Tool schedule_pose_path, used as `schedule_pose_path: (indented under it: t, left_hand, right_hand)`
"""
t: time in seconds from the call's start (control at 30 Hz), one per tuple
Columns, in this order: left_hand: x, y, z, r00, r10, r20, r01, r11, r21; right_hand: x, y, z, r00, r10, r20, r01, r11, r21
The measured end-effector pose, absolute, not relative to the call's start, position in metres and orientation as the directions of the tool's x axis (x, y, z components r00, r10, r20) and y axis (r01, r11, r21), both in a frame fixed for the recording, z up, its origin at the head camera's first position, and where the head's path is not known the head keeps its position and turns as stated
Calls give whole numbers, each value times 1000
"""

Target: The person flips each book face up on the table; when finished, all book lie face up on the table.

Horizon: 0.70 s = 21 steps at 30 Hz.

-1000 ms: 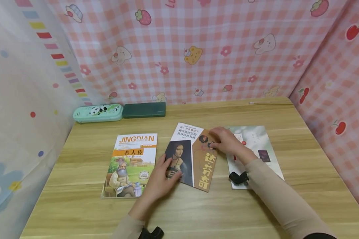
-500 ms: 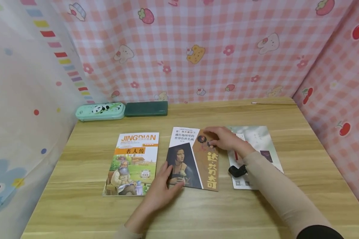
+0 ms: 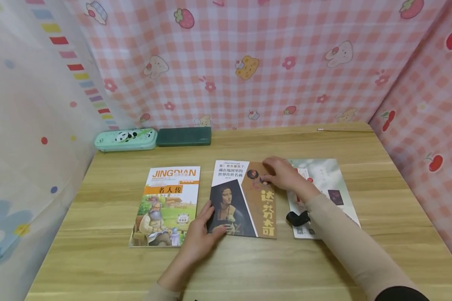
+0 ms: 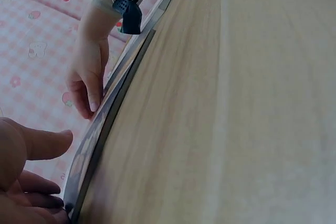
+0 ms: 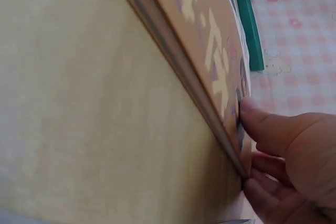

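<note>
A brown, white and dark book (image 3: pixel 231 209) with a portrait of a woman on its cover lies between my hands on the wooden table, its lower edge nearly square to me. My left hand (image 3: pixel 198 238) is at its lower left edge, fingers along the side and thumb over the lower corner of the cover. In the left wrist view that thumb (image 4: pixel 50 144) is stretched out and stands off from the book's edge. My right hand (image 3: pixel 284 173) pinches the book's upper right edge. The right wrist view shows the thumb (image 5: pixel 262 127) on the cover and fingertips at the edge.
Left of the book lies an orange-titled book (image 3: pixel 169 209) with a bearded man on it. A pale green book (image 3: pixel 325 171) lies partly under my right forearm. At the back are a panda pencil case (image 3: pixel 126 140), a dark green case (image 3: pixel 184 136) and a pencil (image 3: pixel 342 130).
The portrait book was slanted, its top leaning right; it has turned counterclockwise and now lies straighter, with both hands still at its edges. Over the last half second little differs.
</note>
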State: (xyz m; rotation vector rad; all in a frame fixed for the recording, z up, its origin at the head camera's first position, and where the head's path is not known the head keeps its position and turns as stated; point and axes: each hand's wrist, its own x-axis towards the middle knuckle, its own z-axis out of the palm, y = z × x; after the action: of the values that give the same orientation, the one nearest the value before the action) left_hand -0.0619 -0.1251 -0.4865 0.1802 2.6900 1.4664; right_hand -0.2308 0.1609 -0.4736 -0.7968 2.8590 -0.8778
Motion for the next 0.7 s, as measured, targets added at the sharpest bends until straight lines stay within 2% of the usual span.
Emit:
schedule_pose_path:
  t: [0.4, 0.7]
  left_hand:
    - [-59, -121, -485, -991, 133, -21, 55, 541, 839]
    - [-57, -117, -485, -992, 124, -17, 57, 573, 817]
  right_hand:
    - [-243, 160, -477, -856, -510, 87, -464, 680, -568]
    - [-241, 163, -478, -864, -499, 71, -458, 718, -525]
